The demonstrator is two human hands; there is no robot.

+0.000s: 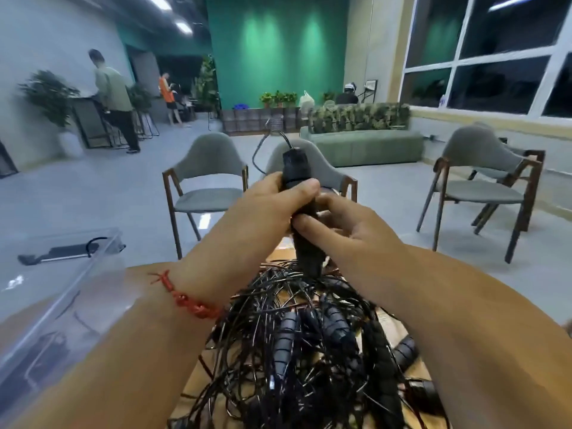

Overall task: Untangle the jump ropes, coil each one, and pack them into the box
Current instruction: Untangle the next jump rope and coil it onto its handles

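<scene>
A tangled heap of black jump ropes (297, 342) with several ribbed black handles lies on the wooden table (195, 379) below my arms. Above the heap I hold black rope handles (297, 168) upright, a thin cord curling out of the top. My left hand (272, 209) grips the upper part, thumb across the front. My right hand (340, 224) grips the lower part, fingers curled round it. A clear plastic box (62, 292) stands at the left on the table, with a black rope and handle inside.
Two grey chairs (210, 184) stand just beyond the table, another chair (483, 181) at the right. A green sofa (365, 144) and planters lie further back. People stand far off at the left by a counter.
</scene>
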